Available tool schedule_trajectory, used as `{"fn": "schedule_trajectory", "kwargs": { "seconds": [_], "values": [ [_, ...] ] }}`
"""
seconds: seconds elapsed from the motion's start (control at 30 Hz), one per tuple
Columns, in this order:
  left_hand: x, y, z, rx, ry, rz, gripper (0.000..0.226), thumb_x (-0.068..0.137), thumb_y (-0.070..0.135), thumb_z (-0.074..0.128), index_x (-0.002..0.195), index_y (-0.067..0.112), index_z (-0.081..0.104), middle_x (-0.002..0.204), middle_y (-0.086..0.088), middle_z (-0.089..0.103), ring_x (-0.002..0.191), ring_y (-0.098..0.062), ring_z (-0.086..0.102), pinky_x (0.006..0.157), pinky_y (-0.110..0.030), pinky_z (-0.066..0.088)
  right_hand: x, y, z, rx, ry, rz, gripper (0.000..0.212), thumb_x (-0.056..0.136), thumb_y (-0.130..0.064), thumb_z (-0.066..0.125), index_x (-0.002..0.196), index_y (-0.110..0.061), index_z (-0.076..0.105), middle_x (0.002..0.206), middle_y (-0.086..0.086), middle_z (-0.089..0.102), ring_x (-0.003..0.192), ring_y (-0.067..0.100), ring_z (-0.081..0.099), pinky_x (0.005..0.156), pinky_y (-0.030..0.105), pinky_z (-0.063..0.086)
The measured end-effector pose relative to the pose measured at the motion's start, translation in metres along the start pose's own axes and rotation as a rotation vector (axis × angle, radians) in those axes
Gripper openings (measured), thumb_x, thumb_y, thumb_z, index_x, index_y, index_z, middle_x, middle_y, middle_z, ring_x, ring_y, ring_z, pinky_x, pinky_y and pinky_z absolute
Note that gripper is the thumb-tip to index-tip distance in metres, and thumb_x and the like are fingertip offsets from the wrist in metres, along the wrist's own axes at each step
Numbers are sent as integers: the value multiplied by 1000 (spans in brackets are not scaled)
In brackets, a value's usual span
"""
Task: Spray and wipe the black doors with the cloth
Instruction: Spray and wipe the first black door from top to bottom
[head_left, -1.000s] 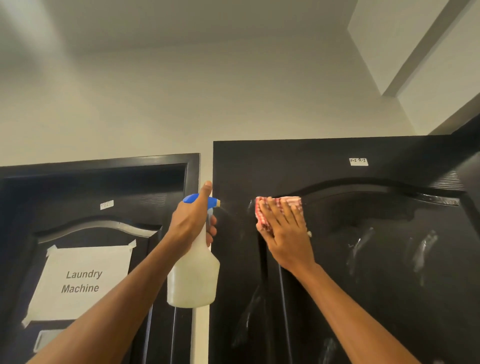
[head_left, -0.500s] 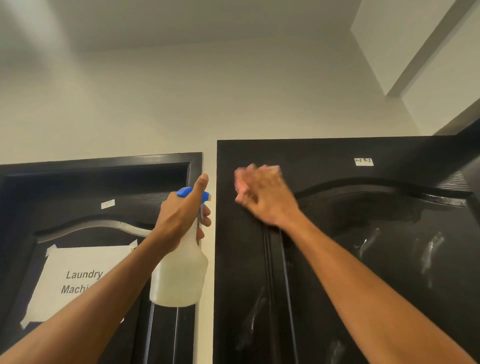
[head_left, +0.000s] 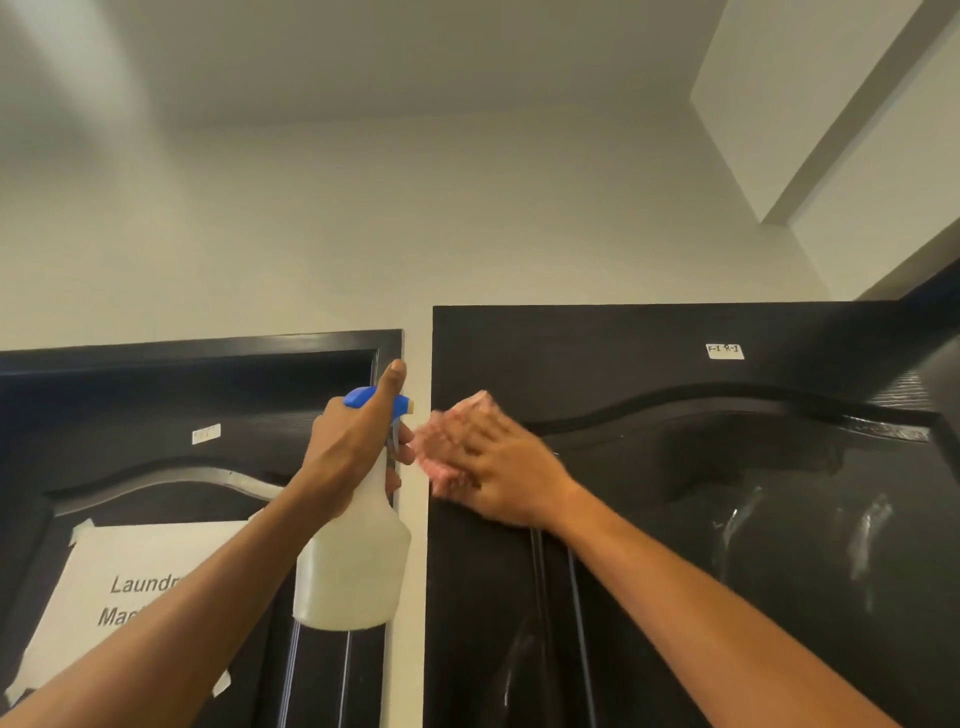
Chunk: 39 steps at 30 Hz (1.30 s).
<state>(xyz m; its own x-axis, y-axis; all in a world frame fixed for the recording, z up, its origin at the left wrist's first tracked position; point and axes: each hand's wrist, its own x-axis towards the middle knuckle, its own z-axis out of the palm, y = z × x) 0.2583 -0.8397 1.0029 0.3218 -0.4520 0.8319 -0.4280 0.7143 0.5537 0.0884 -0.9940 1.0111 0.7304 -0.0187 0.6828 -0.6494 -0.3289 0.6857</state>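
Black doors fill the lower view: the left door (head_left: 156, 415) carries a taped paper sign (head_left: 130, 587) partly hidden behind the left forearm, and a white wall strip (head_left: 413, 597) separates it from the right door (head_left: 675, 519), which shows wet streaks and a small label (head_left: 724, 351). The translucent spray bottle (head_left: 353, 571) stands upright, its blue nozzle (head_left: 376, 400) pointing right toward the right hand's fingertips, with the left hand (head_left: 353, 457) clamped round its neck, thumb raised. The right hand (head_left: 493, 467), blurred, has its fingers together and flat, pressing the pinkish cloth (head_left: 457, 431) against the right door's left edge.
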Motion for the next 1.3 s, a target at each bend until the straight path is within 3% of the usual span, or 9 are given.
{"fn": "schedule_trajectory", "kwargs": {
  "seconds": [0.1,0.23,0.3,0.4,0.63,0.73,0.83,1.03,1.3],
  "values": [
    [7,7,1,11,16,59,49,94,63,45,90,16,59,75,-9,62,58,-19,59,56,-29,49,17,68,-25,61,173,389,64,101,-67,11,158,-40,22,164,3,31,153,32,24,124,49,13],
    [15,3,-10,41,-4,75,62,87,70,47,100,11,62,85,-17,67,63,-24,63,55,-29,50,22,139,-33,123,176,1053,72,104,-62,4,163,-22,0,171,10,1,157,35,-1,125,56,-4],
    [18,0,-14,53,1,62,63,86,71,47,99,11,61,84,-19,66,61,-25,61,53,-30,50,40,136,-30,137,202,1147,71,105,-59,7,164,-19,2,171,14,3,156,38,0,124,59,-4],
    [22,3,-16,51,33,68,60,86,69,47,98,12,60,82,-17,64,59,-23,60,50,-29,49,77,107,-28,76,264,951,70,104,-58,11,162,-20,18,168,13,19,154,38,15,123,61,-1],
    [36,0,-9,90,93,95,63,87,71,44,104,13,61,79,-12,62,58,-21,58,51,-27,47,119,65,-24,-12,121,-39,58,107,-59,26,160,-37,22,168,-4,25,156,22,13,126,44,-7],
    [39,-7,-3,73,75,63,59,87,72,45,100,16,60,86,-15,62,68,-25,60,60,-33,52,128,86,-30,10,226,224,55,106,-60,21,153,-35,32,157,1,41,149,31,30,126,50,12],
    [42,-19,-3,89,82,43,64,84,76,45,104,16,60,96,-20,65,77,-30,63,70,-41,55,140,92,-32,69,186,585,66,104,-63,13,163,-32,13,170,3,16,157,31,8,126,52,0],
    [-3,-55,8,98,-5,-40,60,90,70,44,102,13,61,81,-9,66,63,-20,64,56,-30,51,59,30,-3,64,123,289,68,106,-59,21,163,-29,1,172,3,-1,158,27,-6,126,48,-12],
    [-91,-101,11,-40,-14,-195,53,96,61,42,88,12,61,73,-8,63,58,-15,59,57,-26,48,-153,-147,58,48,-14,-176,67,107,-54,33,164,-30,6,172,1,-1,158,26,-9,126,55,-3]
  ]
}}
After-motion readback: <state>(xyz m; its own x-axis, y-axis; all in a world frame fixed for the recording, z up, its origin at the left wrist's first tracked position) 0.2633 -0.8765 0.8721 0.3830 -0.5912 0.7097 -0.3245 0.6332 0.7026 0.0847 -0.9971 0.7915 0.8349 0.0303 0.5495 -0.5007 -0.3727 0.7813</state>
